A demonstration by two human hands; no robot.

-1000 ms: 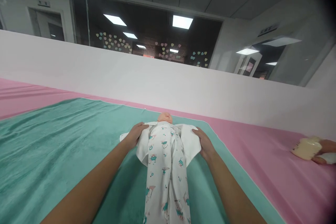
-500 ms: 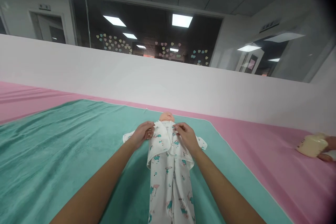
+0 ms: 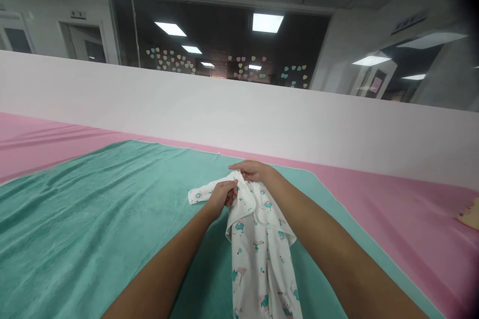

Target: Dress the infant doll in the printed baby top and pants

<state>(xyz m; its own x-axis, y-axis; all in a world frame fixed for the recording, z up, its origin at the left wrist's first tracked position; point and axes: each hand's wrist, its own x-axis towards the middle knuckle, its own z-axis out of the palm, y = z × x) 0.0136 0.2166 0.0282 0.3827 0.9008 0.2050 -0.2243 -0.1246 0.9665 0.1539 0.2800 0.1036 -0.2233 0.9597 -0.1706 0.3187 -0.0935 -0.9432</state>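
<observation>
A baby doll lies on its back in a white baby shirt (image 3: 266, 204) with a small teal and pink print. Matching baby trousers (image 3: 249, 269) stretch toward me. My left hand (image 3: 224, 195) pinches the shirt's front edge on the left side of the chest. Across the neckline reaches my right hand (image 3: 251, 169), its fingers pointing left and closed at the collar near the left shoulder. That hand hides the doll's head. The left sleeve (image 3: 200, 194) lies flat and outstretched; behind my right arm the other sleeve is hidden.
Beneath the doll is a wrinkled teal blanket (image 3: 112, 219) over a pink sheet (image 3: 374, 199). A low white wall (image 3: 168, 104) runs behind, with glass above it. Part of a yellowish thing (image 3: 469, 215) shows at the right edge.
My right hand has left the right front of the shirt and crossed over to the collar, covering the head. My left hand has shifted slightly down the left front. The view has turned a little left.
</observation>
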